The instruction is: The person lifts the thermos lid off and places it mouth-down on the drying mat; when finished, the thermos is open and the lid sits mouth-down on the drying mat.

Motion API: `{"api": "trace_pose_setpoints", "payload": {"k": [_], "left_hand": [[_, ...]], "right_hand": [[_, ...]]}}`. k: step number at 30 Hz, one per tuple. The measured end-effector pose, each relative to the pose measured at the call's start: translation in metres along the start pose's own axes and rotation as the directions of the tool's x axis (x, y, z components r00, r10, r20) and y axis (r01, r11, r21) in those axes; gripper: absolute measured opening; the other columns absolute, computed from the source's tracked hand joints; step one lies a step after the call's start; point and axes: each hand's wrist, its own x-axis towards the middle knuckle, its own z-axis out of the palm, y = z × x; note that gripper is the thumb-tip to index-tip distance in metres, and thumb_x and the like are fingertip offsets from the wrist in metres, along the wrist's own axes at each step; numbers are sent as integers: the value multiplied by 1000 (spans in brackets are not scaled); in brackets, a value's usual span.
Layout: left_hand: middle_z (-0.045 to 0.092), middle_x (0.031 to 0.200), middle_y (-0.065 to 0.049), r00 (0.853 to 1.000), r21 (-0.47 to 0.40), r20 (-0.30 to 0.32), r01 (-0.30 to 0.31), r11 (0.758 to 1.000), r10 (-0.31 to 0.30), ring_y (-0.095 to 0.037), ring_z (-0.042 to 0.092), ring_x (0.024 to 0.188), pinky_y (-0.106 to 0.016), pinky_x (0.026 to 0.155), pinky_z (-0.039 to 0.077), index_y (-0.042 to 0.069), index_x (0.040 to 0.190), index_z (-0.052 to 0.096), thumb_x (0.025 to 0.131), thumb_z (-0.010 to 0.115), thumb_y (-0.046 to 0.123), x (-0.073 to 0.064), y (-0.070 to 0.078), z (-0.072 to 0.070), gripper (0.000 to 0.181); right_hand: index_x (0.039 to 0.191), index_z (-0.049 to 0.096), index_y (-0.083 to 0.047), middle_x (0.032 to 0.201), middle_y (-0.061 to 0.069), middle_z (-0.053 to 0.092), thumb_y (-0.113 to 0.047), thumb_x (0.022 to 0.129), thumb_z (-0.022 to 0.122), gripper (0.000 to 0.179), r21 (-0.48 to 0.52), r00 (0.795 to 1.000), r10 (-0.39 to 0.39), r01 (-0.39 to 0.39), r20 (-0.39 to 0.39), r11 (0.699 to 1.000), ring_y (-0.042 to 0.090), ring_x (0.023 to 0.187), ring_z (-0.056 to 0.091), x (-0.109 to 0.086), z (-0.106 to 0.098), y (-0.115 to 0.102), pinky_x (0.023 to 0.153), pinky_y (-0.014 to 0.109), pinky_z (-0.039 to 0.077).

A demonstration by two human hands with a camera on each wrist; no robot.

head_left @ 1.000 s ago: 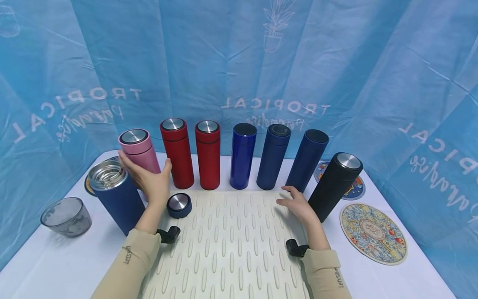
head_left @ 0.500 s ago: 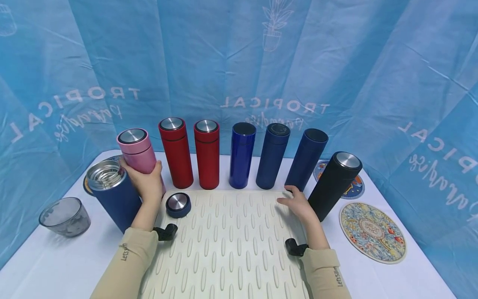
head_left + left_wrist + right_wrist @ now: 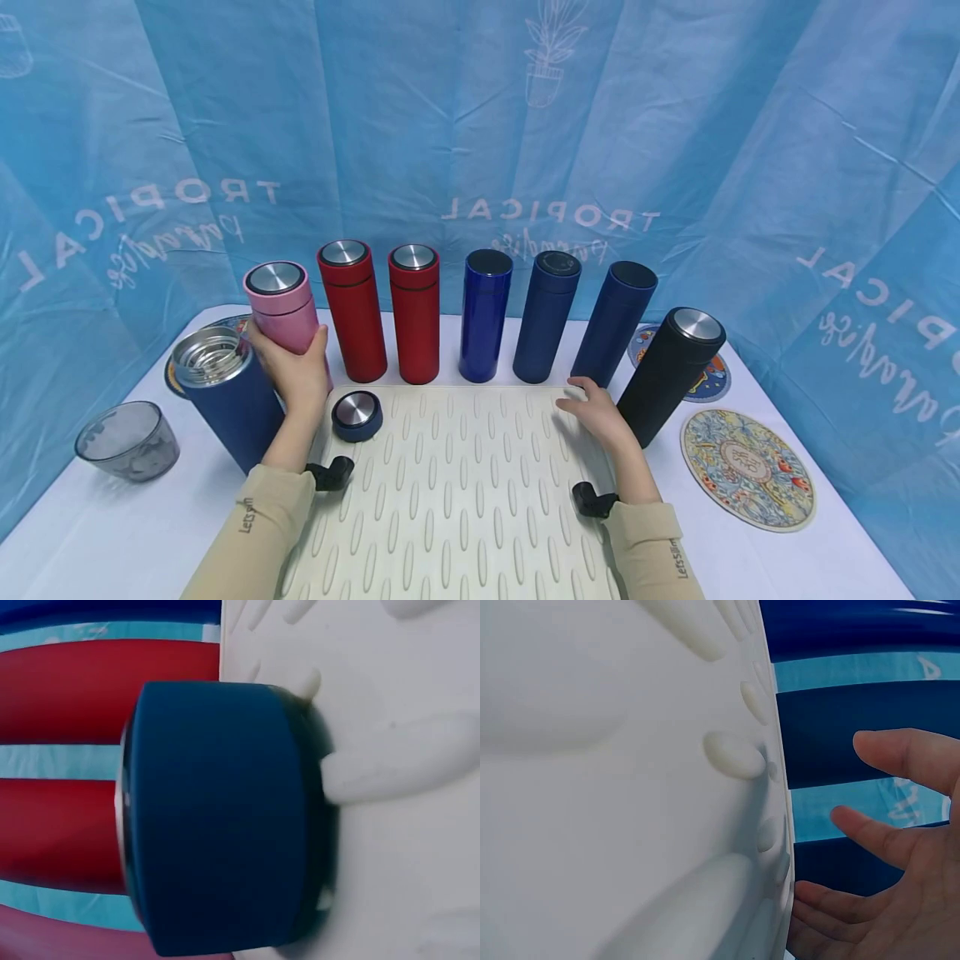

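My left hand (image 3: pixel 298 379) is wrapped around the body of a pink thermos (image 3: pixel 288 312) with a steel-topped lid. Just left of it stands an uncapped navy thermos (image 3: pixel 236 408), its steel mouth showing. The navy lid (image 3: pixel 357 423) sits on the cream mat near my left wrist; it fills much of the left wrist view, in front of two red thermoses (image 3: pixel 67 832). My right hand (image 3: pixel 600 417) holds nothing, its fingers spread and loosely bent over the mat's far right corner, close to a navy thermos (image 3: pixel 615 321) and a black thermos (image 3: pixel 667 379).
Two red thermoses (image 3: pixel 360 325), a shiny blue one (image 3: pixel 483 321) and another navy one (image 3: pixel 546 321) stand behind the ridged mat (image 3: pixel 465 500). A grey glass bowl (image 3: pixel 135 454) is at left, a patterned round coaster (image 3: pixel 746 471) at right. A blue curtain (image 3: pixel 450 125) hangs behind.
My left hand has closed around the pink thermos, which has shifted slightly to the right, away from the open navy one. My right hand has stayed in place.
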Motion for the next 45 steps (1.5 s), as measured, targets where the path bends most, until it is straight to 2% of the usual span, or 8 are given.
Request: {"api": "trace_pose_setpoints", "payload": {"k": [8, 14, 19, 23, 26, 31, 38, 45], "left_hand": [[30, 141, -6, 991, 85, 38, -133, 987, 130, -19, 29, 128, -43, 105, 27, 20, 144, 22, 77, 74, 22, -9, 14, 2, 85], [35, 138, -10, 974, 60, 81, -215, 975, 210, -21, 34, 125, -47, 101, 33, 17, 141, 27, 76, 76, 19, -19, 25, 0, 82], [38, 135, -8, 965, 23, 119, -240, 971, 235, -18, 35, 123, -47, 98, 37, 18, 139, 31, 73, 77, 15, -26, 34, -3, 81], [41, 133, -9, 949, 1, 154, -278, 961, 274, -17, 36, 121, -48, 96, 39, 16, 138, 35, 72, 78, 12, -29, 40, -4, 79], [43, 130, -10, 938, 5, 183, -300, 954, 294, -18, 38, 120, -48, 95, 40, 13, 136, 37, 71, 79, 11, -30, 43, -4, 78], [45, 129, -11, 930, 41, 234, -299, 953, 282, -22, 40, 119, -53, 92, 41, 10, 136, 39, 69, 79, 9, -35, 49, -7, 77], [44, 131, -13, 899, 51, 314, -335, 941, 304, -27, 39, 120, -57, 90, 41, 11, 136, 39, 68, 79, 7, -41, 56, -9, 79], [45, 130, -14, 874, 72, 355, -380, 922, 332, -28, 41, 119, -58, 90, 41, 13, 136, 40, 67, 80, 3, -46, 53, -10, 81]], "right_hand": [[137, 37, -3, 144, 26, 25, -23, 89, 55, 55, -10, 1000, -4, 4, -2, 1000, 39, 132, 26, 0, 0, 0, 104, 55, 27], [136, 38, -4, 143, 26, 27, -24, 89, 55, 54, -24, 1000, 4, -5, -3, 1000, 39, 131, 27, -1, 1, -2, 104, 56, 27], [136, 38, -5, 143, 25, 27, -25, 89, 55, 54, -29, 1000, 10, -10, -5, 1000, 38, 131, 28, -2, 0, -2, 104, 56, 27], [136, 38, -5, 143, 25, 27, -24, 89, 55, 53, -36, 1000, 4, -4, -4, 999, 38, 130, 28, -2, 0, -3, 103, 56, 27], [136, 38, -5, 143, 26, 28, -24, 90, 54, 53, -42, 1000, -3, 3, -2, 999, 39, 130, 29, -2, 0, -3, 103, 56, 28], [136, 38, -5, 143, 26, 27, -24, 90, 54, 53, -37, 1000, -4, 4, 0, 999, 38, 130, 28, -2, 0, -2, 103, 56, 28], [136, 38, -6, 143, 25, 27, -24, 89, 54, 53, -23, 1000, 1, -1, 1, 1000, 39, 131, 26, -3, 0, -2, 103, 56, 27], [136, 39, -5, 142, 27, 27, -23, 89, 55, 52, -36, 1000, -1, 1, 0, 999, 39, 130, 27, -3, 0, -3, 103, 56, 27]]}}
